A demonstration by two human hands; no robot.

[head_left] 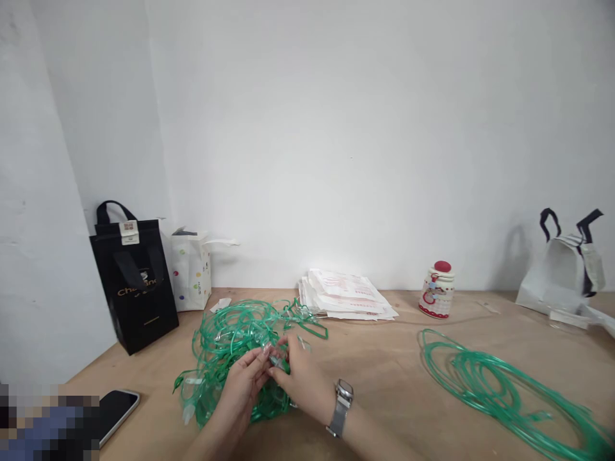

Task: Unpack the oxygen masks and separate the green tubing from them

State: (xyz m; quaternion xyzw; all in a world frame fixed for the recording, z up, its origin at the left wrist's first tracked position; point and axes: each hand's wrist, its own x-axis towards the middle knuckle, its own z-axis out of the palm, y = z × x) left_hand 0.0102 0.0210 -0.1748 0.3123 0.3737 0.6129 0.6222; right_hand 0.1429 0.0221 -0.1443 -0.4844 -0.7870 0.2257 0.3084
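Observation:
A tangled heap of green plastic tubing [225, 339] lies on the wooden table [384, 384] in front of me. Both hands meet over its right side. My left hand [243, 387] pinches a small clear piece of the tubing at its fingertips. My right hand [300, 381], with a silver watch on the wrist, has its fingers closed on the same spot from the right. A second, looser coil of green tubing [500, 384] lies spread out on the table to the right, apart from both hands.
A black gift bag [134, 282] and a white dotted bag [192, 269] stand at the back left. A stack of white packets [346, 294], a small jar with a red lid [438, 289] and a white bag [562, 269] sit along the wall. A phone [115, 410] lies near left.

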